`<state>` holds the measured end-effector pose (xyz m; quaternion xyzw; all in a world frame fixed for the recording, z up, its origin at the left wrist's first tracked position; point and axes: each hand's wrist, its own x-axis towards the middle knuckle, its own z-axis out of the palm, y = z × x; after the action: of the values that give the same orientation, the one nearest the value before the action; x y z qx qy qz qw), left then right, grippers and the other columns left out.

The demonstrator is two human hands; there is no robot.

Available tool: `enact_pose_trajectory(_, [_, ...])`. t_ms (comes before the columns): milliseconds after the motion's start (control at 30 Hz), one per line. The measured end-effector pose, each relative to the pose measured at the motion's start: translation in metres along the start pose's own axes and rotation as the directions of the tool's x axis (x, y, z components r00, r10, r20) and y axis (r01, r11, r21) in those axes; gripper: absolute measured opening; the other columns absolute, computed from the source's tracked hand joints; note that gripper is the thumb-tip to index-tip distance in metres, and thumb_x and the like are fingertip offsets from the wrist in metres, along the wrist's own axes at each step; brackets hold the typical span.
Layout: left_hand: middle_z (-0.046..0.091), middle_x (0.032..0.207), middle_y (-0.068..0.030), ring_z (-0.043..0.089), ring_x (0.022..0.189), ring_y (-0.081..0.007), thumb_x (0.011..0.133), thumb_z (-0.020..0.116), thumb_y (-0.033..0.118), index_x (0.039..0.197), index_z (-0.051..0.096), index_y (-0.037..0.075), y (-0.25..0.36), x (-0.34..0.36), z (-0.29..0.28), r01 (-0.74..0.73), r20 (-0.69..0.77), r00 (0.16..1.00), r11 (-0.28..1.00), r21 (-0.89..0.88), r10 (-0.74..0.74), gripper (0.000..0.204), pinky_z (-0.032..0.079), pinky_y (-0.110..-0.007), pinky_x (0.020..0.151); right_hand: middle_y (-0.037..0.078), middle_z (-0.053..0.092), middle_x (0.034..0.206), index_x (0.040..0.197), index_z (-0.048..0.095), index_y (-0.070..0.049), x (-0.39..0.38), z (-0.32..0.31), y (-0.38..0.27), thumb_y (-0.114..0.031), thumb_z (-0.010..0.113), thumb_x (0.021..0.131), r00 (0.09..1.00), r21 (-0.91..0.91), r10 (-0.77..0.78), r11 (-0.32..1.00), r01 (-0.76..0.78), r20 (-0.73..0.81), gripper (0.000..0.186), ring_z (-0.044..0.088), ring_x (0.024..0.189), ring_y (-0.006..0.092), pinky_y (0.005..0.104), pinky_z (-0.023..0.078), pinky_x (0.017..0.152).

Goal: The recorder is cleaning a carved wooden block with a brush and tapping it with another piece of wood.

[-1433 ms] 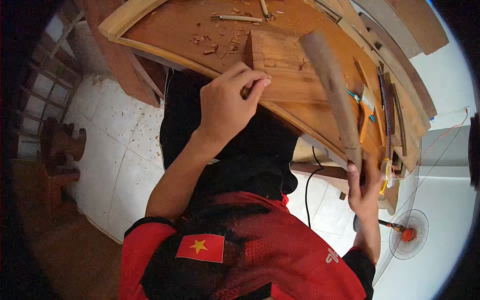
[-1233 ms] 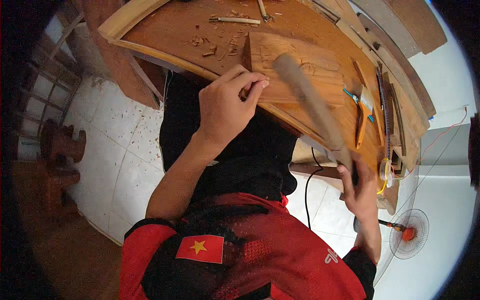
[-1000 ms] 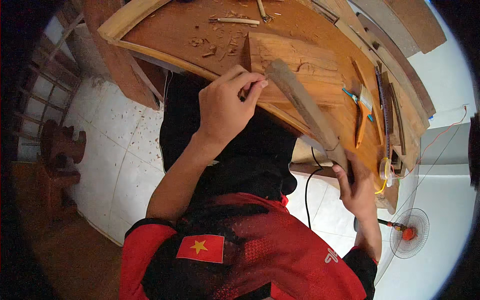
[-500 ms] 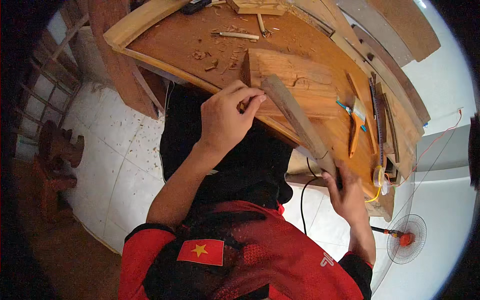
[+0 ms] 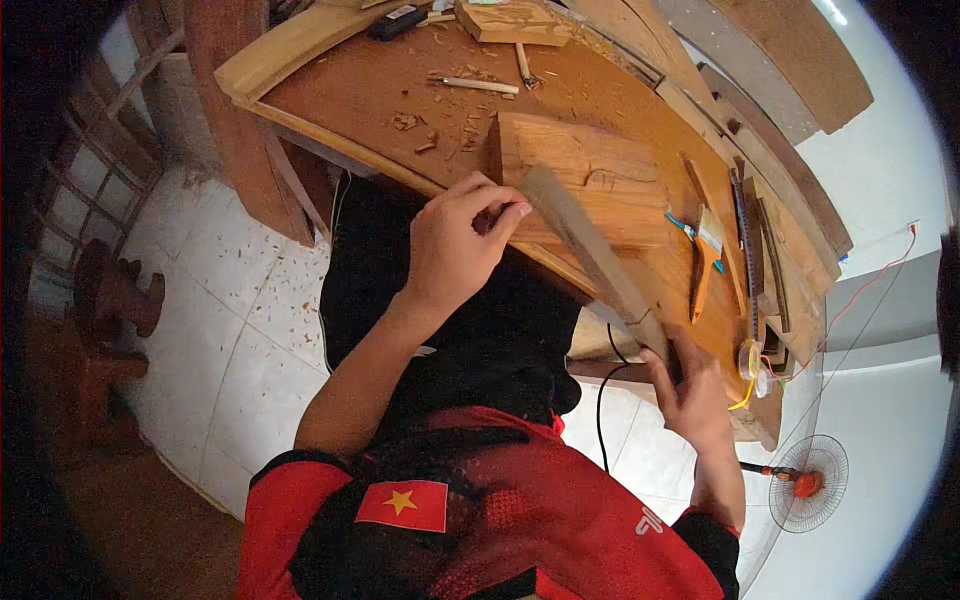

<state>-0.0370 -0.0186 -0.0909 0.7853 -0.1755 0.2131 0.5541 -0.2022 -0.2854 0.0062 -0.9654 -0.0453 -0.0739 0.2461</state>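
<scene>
My right hand (image 5: 697, 400) is closed around the near end of a long, flat, grey-brown bar (image 5: 590, 250) that looks like wood. The bar slants up and leftward over the bench edge. At its far end is my left hand (image 5: 457, 240), thumb and fingertips pinched together close to the bar's side. What sits in that pinch, if anything, is too small to make out. Behind the bar a thick wooden block (image 5: 575, 150) with a curved carved line rests on the bench. The bar covers part of the block.
The brown workbench (image 5: 340, 90) carries wood shavings (image 5: 470, 125), a slim pale-handled tool (image 5: 480, 86) and another wooden-handled tool (image 5: 523, 65). An orange-handled brush (image 5: 706, 262), a tape roll (image 5: 748, 358) and long wood strips lie on the right. A fan (image 5: 806, 484) stands right of me.
The bar's far end has dropped slightly in the picture, and my left hand has shifted a little right. My right hand keeps its hold on the near end.
</scene>
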Motion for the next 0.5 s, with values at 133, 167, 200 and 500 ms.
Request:
enact_pose_trajectory(133, [0.069, 0.083, -0.0048, 0.065, 0.067, -0.0173, 0.094, 0.079, 0.020, 0.098, 0.078, 0.006, 0.003, 0.000, -0.001, 0.047, 0.011, 0.999, 0.998, -0.044, -0.046, 0.015, 0.052, -0.032, 0.064, 0.031, 0.070, 0.096, 0.121, 0.063, 0.006, -0.005, -0.004, -0.004, -0.017, 0.073, 0.098, 0.985, 0.135, 0.166, 0.978, -0.157, -0.056, 0.034, 0.070, 0.089, 0.0508, 0.0469, 0.056, 0.078])
enact_pose_trajectory(167, [0.069, 0.083, -0.0048, 0.065, 0.067, -0.0174, 0.094, 0.079, 0.021, 0.098, 0.078, 0.006, 0.003, 0.000, -0.001, 0.035, 0.006, 0.999, 0.999, -0.035, -0.035, 0.016, 0.052, -0.032, 0.064, 0.031, 0.070, 0.096, 0.121, 0.063, 0.006, -0.006, -0.004, -0.004, -0.017, 0.073, 0.098, 0.984, 0.133, 0.169, 0.978, -0.160, -0.057, 0.034, 0.070, 0.089, 0.0508, 0.0469, 0.056, 0.078])
enact_pose_trajectory(200, [0.069, 0.084, -0.0048, 0.065, 0.067, -0.0176, 0.094, 0.079, 0.021, 0.098, 0.078, 0.006, 0.003, 0.000, -0.002, 0.023, 0.000, 1.000, 0.999, -0.025, -0.023, 0.016, 0.052, -0.032, 0.064, 0.031, 0.070, 0.097, 0.121, 0.062, 0.006, -0.006, -0.003, -0.004, -0.018, 0.073, 0.098, 0.996, -0.012, 0.090, 0.996, -0.090, 0.013, 0.035, 0.070, 0.089, 0.0509, 0.0472, 0.056, 0.078])
enact_pose_trajectory(500, [0.066, 0.080, -0.0037, 0.062, 0.066, -0.0171, 0.094, 0.079, 0.022, 0.097, 0.078, 0.005, 0.000, -0.002, -0.003, 0.012, 0.002, 1.000, 1.000, -0.022, -0.012, 0.017, 0.050, -0.033, 0.064, 0.030, 0.071, 0.096, 0.122, 0.062, 0.005, -0.005, -0.004, -0.009, -0.021, 0.073, 0.099, 0.997, -0.063, 0.076, 0.995, -0.074, 0.026, 0.037, 0.071, 0.088, 0.0477, 0.0480, 0.055, 0.076])
